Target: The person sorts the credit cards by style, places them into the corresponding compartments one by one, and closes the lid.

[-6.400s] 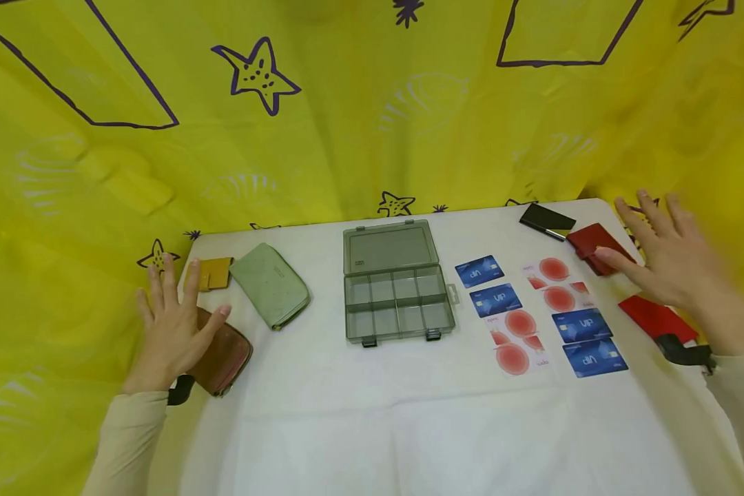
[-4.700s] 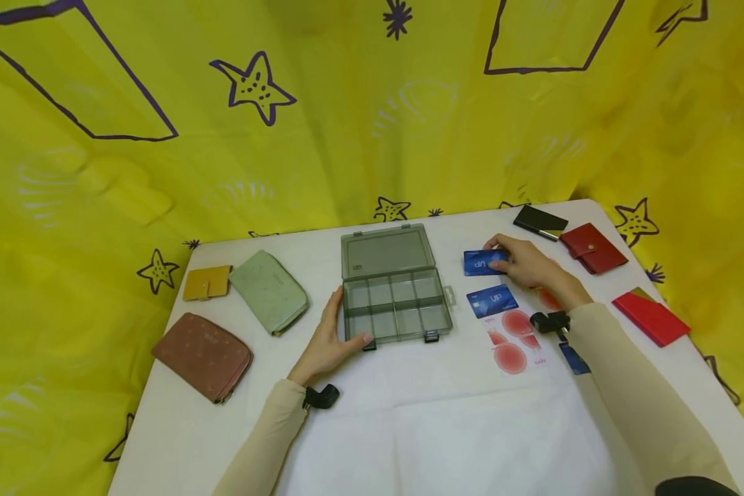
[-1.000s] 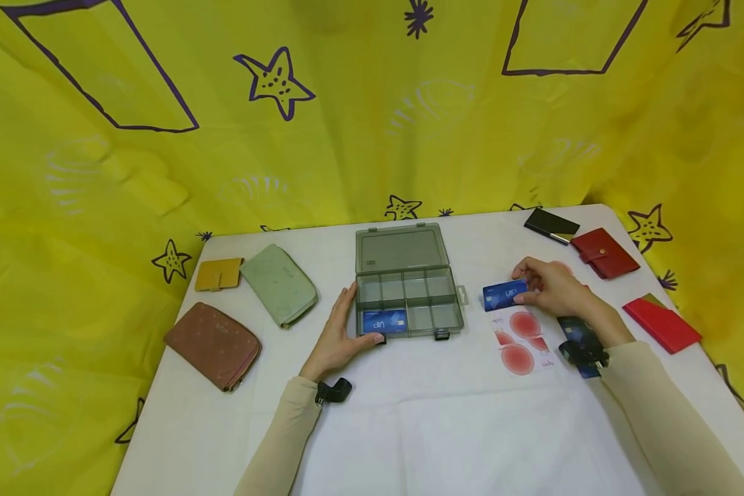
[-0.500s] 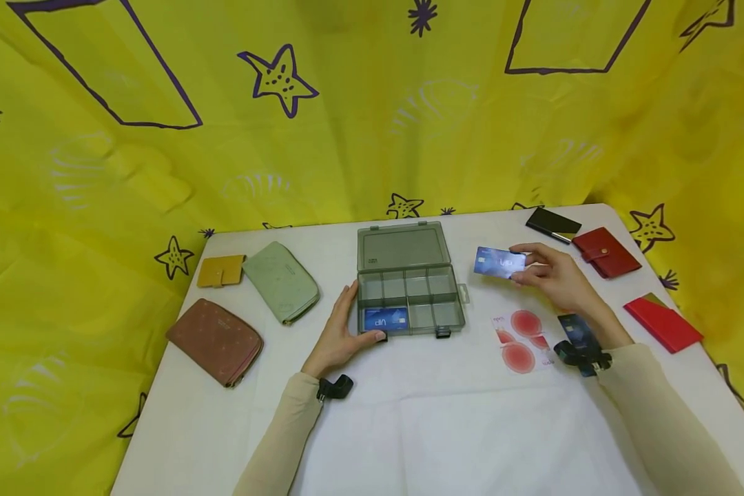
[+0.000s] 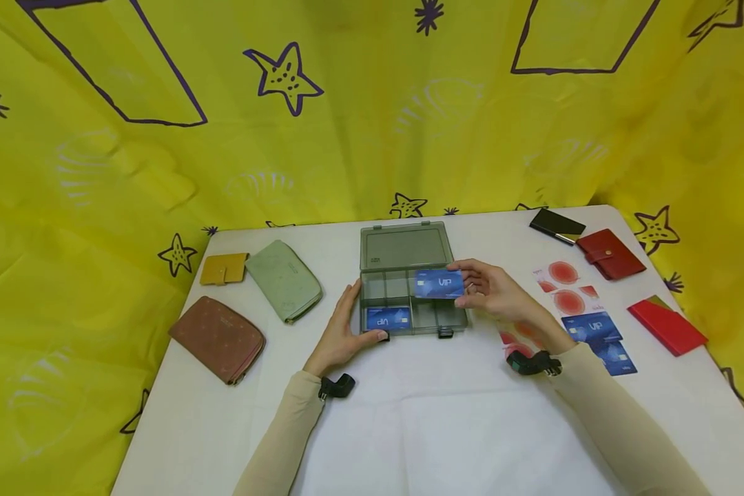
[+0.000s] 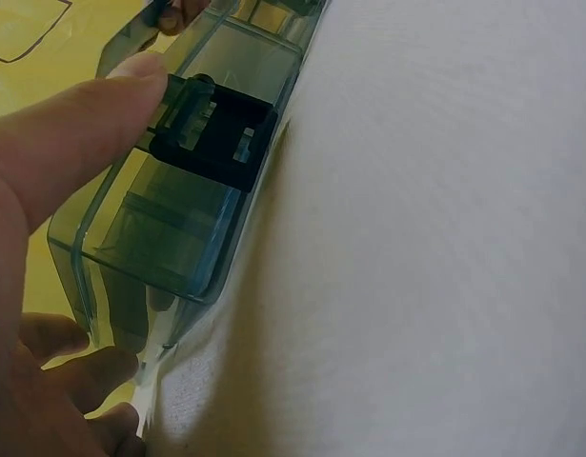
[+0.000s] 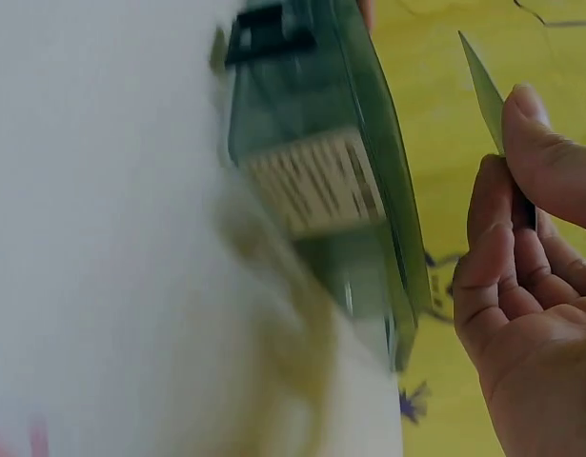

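Right hand (image 5: 494, 292): fingers pinching blue card (image 5: 437, 284), long axis sideways, chip end left; left hand (image 5: 339, 339): fingers gripping box (image 5: 375, 286).

In our head view we look forward and down across the white-covered table (image 5: 459, 427); in both wrist views, close up, we face the compartment box (image 5: 403, 265) all three share.

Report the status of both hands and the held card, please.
Left fingers holding open box. Right fingers pinching blue card above box. Nothing visibly blocking it.
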A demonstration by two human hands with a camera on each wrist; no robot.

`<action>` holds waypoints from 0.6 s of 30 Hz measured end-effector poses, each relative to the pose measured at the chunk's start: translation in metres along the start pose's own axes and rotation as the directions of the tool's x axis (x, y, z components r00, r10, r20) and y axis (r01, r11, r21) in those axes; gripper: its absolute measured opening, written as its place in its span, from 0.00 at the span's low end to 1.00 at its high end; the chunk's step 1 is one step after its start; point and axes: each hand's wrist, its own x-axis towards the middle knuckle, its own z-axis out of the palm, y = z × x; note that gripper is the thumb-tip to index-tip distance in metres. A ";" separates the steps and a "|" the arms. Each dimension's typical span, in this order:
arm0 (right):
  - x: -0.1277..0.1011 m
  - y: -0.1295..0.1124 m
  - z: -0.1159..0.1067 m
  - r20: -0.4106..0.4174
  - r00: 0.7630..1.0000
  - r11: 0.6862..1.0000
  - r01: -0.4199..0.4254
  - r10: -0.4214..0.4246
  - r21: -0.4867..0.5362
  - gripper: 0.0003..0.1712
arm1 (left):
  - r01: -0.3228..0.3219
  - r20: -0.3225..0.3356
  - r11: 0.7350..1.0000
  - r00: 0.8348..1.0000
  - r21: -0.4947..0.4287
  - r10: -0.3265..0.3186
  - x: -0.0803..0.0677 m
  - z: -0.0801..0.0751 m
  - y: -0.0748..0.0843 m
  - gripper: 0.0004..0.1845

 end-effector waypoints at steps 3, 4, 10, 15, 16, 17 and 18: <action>0.008 -0.003 0.017 0.030 0.999 0.999 0.037 -0.036 -0.034 0.34 | -0.001 0.004 1.000 1.000 -0.010 0.001 0.000 0.000 0.001 0.63; 0.011 -0.003 0.022 0.038 0.998 0.997 0.049 -0.047 -0.056 0.34 | -0.001 0.005 1.000 1.000 -0.010 0.001 0.000 0.000 0.001 0.63; 0.021 -0.009 0.047 0.094 0.994 0.986 0.075 -0.061 -0.150 0.34 | -0.010 0.004 1.000 1.000 -0.024 0.010 0.001 0.000 0.001 0.63; 0.028 -0.012 0.062 0.131 0.988 0.976 0.103 -0.078 -0.191 0.34 | -0.005 0.005 0.999 1.000 -0.037 0.005 0.000 0.001 -0.001 0.63; 0.030 -0.012 0.064 0.135 0.987 0.972 0.117 -0.090 -0.205 0.34 | -0.005 0.005 0.999 1.000 -0.036 0.005 0.000 0.001 -0.001 0.62; 0.031 -0.013 0.067 0.139 0.985 0.966 0.131 -0.101 -0.223 0.34 | -0.006 0.004 0.999 1.000 -0.035 0.006 0.000 0.001 -0.002 0.62; 0.032 -0.013 0.068 0.141 0.984 0.960 0.143 -0.111 -0.241 0.34 | -0.009 0.003 0.999 1.000 -0.036 0.009 0.000 0.001 -0.002 0.62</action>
